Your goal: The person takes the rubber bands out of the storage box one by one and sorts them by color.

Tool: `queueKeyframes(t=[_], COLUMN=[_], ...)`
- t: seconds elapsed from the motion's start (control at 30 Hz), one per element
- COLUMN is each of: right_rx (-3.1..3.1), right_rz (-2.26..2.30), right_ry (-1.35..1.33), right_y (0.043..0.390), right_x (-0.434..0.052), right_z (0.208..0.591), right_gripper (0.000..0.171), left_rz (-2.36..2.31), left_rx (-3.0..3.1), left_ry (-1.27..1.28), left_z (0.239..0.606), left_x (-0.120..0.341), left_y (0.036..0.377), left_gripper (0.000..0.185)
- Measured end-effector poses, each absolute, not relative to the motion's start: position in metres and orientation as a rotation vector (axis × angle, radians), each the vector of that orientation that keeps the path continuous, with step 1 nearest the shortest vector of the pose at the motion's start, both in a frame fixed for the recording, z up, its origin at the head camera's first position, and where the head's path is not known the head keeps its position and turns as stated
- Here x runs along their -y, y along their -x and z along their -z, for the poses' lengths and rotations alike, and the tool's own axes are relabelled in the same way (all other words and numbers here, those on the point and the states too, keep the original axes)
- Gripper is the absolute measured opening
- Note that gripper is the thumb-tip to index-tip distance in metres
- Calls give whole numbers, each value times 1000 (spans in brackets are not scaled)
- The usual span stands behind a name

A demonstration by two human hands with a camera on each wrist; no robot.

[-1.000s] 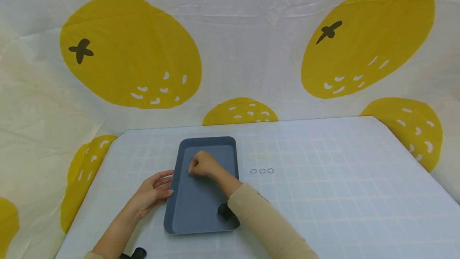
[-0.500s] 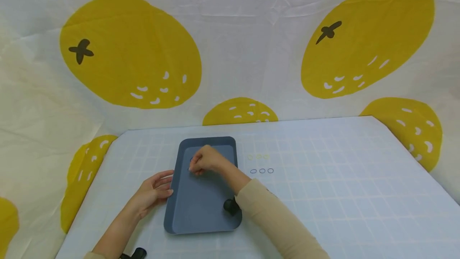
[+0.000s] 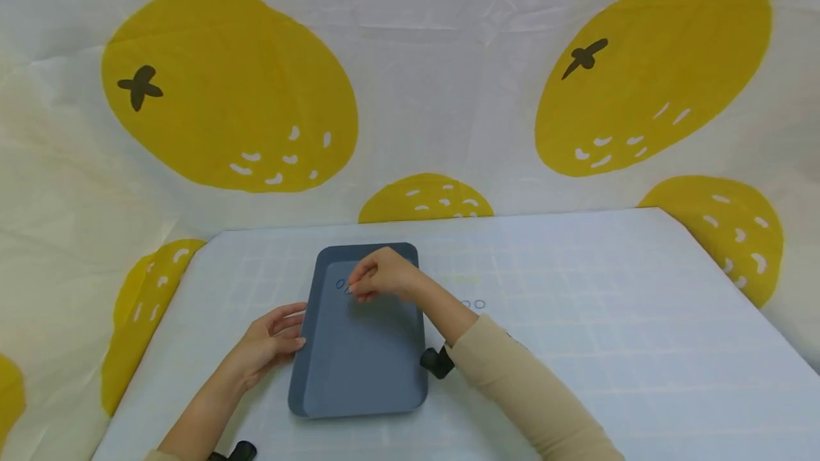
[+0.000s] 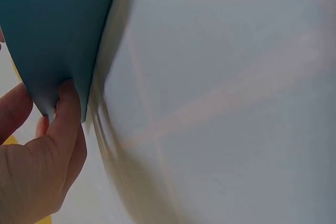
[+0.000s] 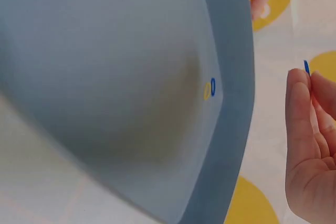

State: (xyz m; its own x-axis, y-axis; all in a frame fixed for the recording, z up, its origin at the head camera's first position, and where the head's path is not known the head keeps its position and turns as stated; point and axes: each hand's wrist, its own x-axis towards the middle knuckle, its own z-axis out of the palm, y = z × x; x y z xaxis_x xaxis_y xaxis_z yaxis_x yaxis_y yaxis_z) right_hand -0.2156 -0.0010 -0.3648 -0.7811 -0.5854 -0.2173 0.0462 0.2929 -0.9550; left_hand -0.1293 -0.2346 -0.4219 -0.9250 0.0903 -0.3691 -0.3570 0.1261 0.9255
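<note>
In the head view, the tray (image 3: 384, 375) lies lengthwise on the table (image 3: 608, 304), its far edge near the table's back edge. The left hand (image 3: 269, 343) rests against the tray's left edge, its fingers loosely extended and thumb touching the side. The right hand (image 3: 383, 274) is over the tray's far part, thumb and finger pinched together, its forearm crossing the right edge. A blue ring (image 3: 340, 284) lies toward the far left corner, just beside those fingertips. Right of the tray, close to the forearm, are two dark rings (image 3: 480, 304) and faint yellow rings (image 3: 470, 279). Beyond them the table runs on to its slanting right edge. A small dark mark (image 3: 509, 336) near the right sleeve's (image 3: 525, 383) cuff is too small to read.

In the left wrist view, the left hand's fingertips touch the tray's outer side at its edge, with table surface stretching away to the right.

In the right wrist view, thumb and finger pinch a held ring (image 5: 306, 66), blue, sticking up from the fingertips. Inside the tray, near its wall, the blue ring and a yellow ring (image 5: 207, 91) lie side by side.
</note>
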Motion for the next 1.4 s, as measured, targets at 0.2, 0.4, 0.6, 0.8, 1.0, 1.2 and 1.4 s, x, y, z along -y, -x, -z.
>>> queueKeyframes(t=[0.2,0.4,0.6,0.8,1.0,1.2,1.4], right_rx=[-2025,-2017,-2016,-2043,-2096,-2128,-2190], right_rz=[1519,1540,1570,1571,1558,1539,1508], right_ry=[502,474,412,400,414,414,403], right_y=[217,219,227,233,234,232,231], right_x=[-5,-18,-36,-58,-80,-101,-124], right_z=[365,363,362,359,350,350,347], right_gripper=[15,18,20,21,21,22,25], left_rz=[-1861,-1866,-1866,-1861,-1862,-1853,-1865], left_rx=[-2074,-2071,-2074,-2070,-2080,-2074,-2075], left_ry=[250,234,224,243,241,249,253], left_z=[423,422,422,422,421,422,423], left_x=[237,236,236,236,236,236,236], left_y=[129,130,131,128,128,126,127], left_gripper=[70,69,69,69,69,70,69])
